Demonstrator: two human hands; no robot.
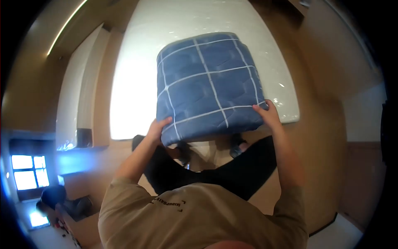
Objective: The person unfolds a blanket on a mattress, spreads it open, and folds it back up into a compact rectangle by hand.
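Observation:
A folded blue quilt (pixel 207 79) with white grid lines lies on a pale, shiny mattress (pixel 134 95), its near edge reaching past the mattress's front. My left hand (pixel 156 128) is closed on the quilt's near left corner, thumb on top and fingers mostly hidden behind the edge. At the near right corner, my right hand (pixel 268 114) grips the same quilt, its thumb lying over the top. The underside of the quilt is out of sight.
My legs (pixel 174 174) are spread just in front of the mattress. Another pale bed or mattress (pixel 81 83) stands to the left. Farther left are a bright window (pixel 30 172) and a dark chair-like shape (pixel 76 207). A wall (pixel 365 116) runs along the right.

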